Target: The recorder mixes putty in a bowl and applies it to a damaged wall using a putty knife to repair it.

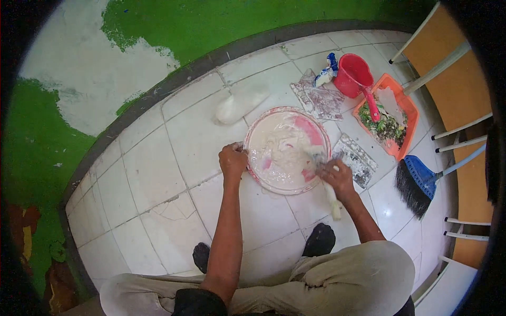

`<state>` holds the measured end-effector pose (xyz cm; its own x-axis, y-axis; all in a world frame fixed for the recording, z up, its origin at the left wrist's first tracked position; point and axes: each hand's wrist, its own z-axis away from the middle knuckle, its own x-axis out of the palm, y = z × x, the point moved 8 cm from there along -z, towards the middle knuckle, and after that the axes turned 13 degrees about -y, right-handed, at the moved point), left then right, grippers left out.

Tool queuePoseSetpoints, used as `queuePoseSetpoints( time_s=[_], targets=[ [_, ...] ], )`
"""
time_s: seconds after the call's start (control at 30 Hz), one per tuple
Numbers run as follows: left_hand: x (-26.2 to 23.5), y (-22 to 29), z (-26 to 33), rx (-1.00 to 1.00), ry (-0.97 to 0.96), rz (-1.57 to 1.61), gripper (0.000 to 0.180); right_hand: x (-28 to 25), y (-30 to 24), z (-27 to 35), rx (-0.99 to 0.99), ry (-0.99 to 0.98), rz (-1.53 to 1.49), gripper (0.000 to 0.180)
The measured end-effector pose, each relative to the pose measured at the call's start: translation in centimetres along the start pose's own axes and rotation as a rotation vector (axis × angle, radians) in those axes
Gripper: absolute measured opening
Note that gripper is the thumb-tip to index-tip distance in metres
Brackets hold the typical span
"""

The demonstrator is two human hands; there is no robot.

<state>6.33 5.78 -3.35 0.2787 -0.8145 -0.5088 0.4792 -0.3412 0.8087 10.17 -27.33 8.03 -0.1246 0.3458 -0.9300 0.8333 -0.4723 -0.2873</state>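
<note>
A round pink basin (319, 134) sits on the white tiled floor in front of me, filled with thick white paste (279, 152). My left hand (233, 159) grips the basin's left rim. My right hand (337, 176) is closed around a paste-smeared tool (326, 179); its blade dips into the paste at the basin's right side and its handle sticks out toward me.
A red scoop cup (354, 75), an orange dustpan (408, 113) with green debris and a blue broom (419, 181) lie to the right. Near the basin are plastic bags (320, 98), a white sack (240, 104) and a flat trowel-like plate (356, 158). A green and white wall (79, 68) borders the floor. My black shoes (319, 239) rest below.
</note>
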Motion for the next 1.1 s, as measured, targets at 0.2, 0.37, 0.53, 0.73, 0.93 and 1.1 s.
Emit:
queuePoseSetpoints(
  time_s=[0.2, 0.37, 0.53, 0.73, 0.93, 1.1],
  targets=[
    [0.2, 3.6, 1.5, -0.02, 0.053, -0.142, 0.024, 1.2, -0.9, 6.4, -0.234, -0.168, 0.028, 0.035],
    [-0.4, 3.3, 1.6, -0.032, 0.108, -0.199, 0.024, 1.0, -0.7, 8.2, -0.233, -0.233, -0.01, 0.037],
    [-0.1, 3.2, 1.4, -0.045, 0.058, -0.199, 0.023, -0.2, -0.7, 9.9, -0.227, -0.234, -0.031, 0.037],
    [0.1, 3.5, 1.3, -0.006, 0.033, -0.185, 0.018, -3.5, 1.4, 9.1, 0.26, 0.182, -0.33, 0.011],
    [0.7, 4.3, 1.6, -0.001, 0.053, -0.289, 0.014, 5.6, 6.4, 10.0, 0.907, 0.702, -1.347, 0.025],
    [0.5, 4.4, 1.6, 0.032, 0.11, -0.358, 0.015, 7.5, 6.9, 12.8, 1.022, 0.832, -1.529, 0.032]
  ],
)
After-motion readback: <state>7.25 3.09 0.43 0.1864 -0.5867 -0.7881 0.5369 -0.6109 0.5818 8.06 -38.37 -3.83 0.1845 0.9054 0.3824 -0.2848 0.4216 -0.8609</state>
